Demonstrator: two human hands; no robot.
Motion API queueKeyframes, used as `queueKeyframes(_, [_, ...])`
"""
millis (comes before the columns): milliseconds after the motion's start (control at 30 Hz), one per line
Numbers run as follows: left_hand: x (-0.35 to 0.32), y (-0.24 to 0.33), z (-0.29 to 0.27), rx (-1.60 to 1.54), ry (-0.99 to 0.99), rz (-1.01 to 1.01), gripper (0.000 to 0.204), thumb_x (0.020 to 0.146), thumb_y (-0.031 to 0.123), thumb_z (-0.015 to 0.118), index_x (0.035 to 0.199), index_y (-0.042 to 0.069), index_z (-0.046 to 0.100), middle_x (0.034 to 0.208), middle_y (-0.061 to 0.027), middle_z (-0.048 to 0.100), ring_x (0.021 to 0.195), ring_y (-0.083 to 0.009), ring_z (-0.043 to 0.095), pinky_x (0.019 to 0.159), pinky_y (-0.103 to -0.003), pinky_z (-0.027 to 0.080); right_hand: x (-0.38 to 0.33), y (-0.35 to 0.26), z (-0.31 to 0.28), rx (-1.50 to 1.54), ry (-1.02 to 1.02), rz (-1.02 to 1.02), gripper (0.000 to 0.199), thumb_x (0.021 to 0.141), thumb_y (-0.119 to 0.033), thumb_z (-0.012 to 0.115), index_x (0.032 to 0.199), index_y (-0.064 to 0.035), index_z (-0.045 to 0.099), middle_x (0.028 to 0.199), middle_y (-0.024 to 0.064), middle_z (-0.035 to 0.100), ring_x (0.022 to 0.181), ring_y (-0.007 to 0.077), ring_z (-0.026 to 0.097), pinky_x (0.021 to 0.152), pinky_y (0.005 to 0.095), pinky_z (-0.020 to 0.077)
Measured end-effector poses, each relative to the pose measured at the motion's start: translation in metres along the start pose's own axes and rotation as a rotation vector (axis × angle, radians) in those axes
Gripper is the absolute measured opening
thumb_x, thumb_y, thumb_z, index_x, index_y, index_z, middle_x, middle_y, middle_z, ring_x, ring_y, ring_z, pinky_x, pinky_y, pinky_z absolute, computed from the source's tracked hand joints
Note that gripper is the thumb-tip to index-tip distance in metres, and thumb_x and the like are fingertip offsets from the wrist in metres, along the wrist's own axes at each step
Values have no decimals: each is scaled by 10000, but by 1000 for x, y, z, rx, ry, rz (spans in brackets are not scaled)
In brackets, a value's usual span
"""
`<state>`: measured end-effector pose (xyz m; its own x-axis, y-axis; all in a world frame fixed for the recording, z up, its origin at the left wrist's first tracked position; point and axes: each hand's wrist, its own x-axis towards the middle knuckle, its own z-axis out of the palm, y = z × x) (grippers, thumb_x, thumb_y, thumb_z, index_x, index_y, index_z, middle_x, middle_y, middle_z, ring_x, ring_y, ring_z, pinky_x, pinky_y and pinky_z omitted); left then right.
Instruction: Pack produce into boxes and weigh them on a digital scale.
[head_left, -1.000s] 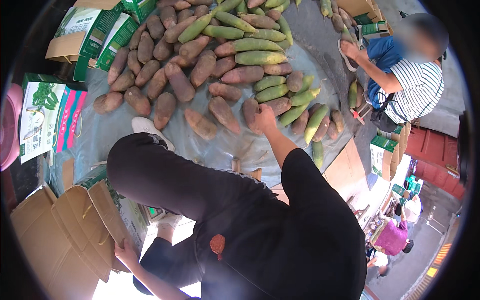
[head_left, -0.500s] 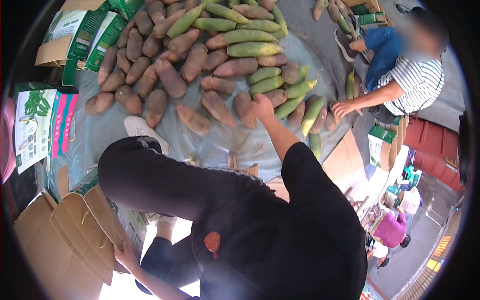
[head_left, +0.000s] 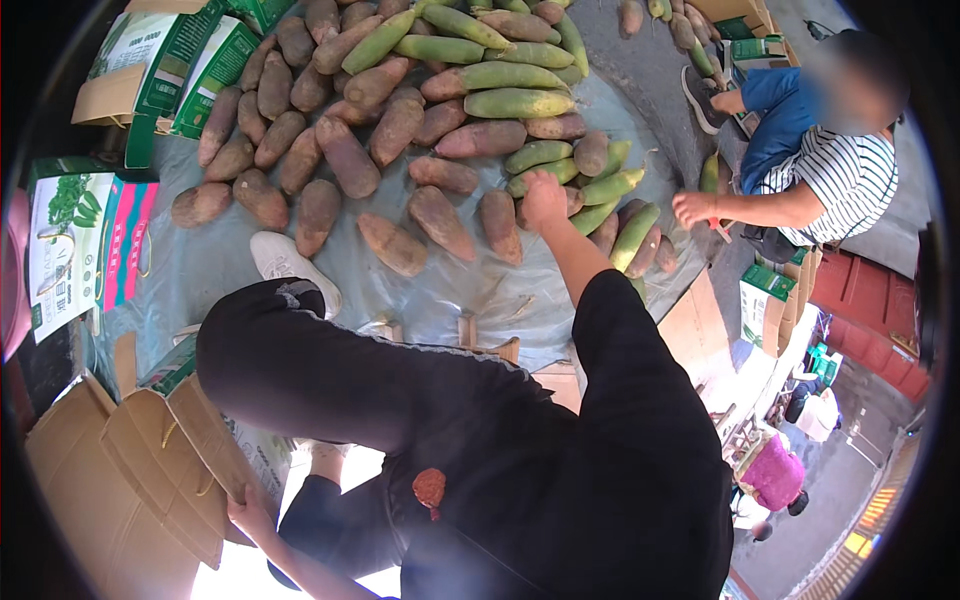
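Many large radishes lie in a pile in front of me, some reddish-brown and some green. My right hand point(head_left: 545, 203) reaches over the near right part of the pile, its fingers curled down around a reddish-brown radish point(head_left: 573, 201) mostly covered by the hand. Just left of it a loose brown radish point(head_left: 499, 228) lies apart, and green radishes point(head_left: 613, 186) lie close on its right. At the lower left, my left hand point(head_left: 252, 518) grips the edge of an open cardboard box point(head_left: 207, 440).
Blue-grey plastic sheeting point(head_left: 460, 285) lies beneath the pile. Green and white cartons point(head_left: 205, 75) stand at the left. On the right a person in a striped shirt point(head_left: 840, 180) sits beside the sheet, a red-handled tool point(head_left: 718, 225) near their hand. Flattened cardboard point(head_left: 697, 330) lies nearby.
My right hand has shifted right from the loose brown radish to another beside the green ones. The seated person's hand has drawn back from the pile. My left hand stays on the box.
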<state>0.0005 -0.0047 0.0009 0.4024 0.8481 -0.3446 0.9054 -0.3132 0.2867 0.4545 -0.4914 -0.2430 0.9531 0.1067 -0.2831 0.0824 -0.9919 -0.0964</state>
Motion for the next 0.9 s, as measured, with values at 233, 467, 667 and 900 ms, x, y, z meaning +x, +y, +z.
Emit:
queueKeyframes(233, [4,0,3,63,29,29,343,808,65,559,1097,-121,555,997,-234,634,909,-320,611,862,-390,452,44,2,-19,-251,-75,54,230,826,-106,529,1054,-121,558,1131,58,525,1102,243,496,843,370,477])
queueKeyframes(467, [6,-8,-1,60,23,18,340,789,56,576,1071,-135,562,984,-248,631,900,-317,616,841,-391,461,79,7,-25,-306,-261,-31,393,823,-78,536,1212,-125,502,1228,52,476,1167,261,464,931,369,452])
queueKeyframes(667, [13,-33,-6,33,-29,32,404,806,60,570,1156,-136,520,1055,-250,610,946,-322,600,856,-381,465,89,-1,-27,-332,-405,4,422,833,-55,529,1247,-119,479,1253,31,440,1168,259,470,887,366,487])
queueKeyframes(900, [12,-15,-4,162,-75,109,481,826,228,648,1252,31,540,1051,-161,659,921,-335,649,798,-394,529,86,12,-28,-386,-239,-38,349,804,-60,576,1139,-145,528,1128,44,490,1082,236,510,823,350,492])
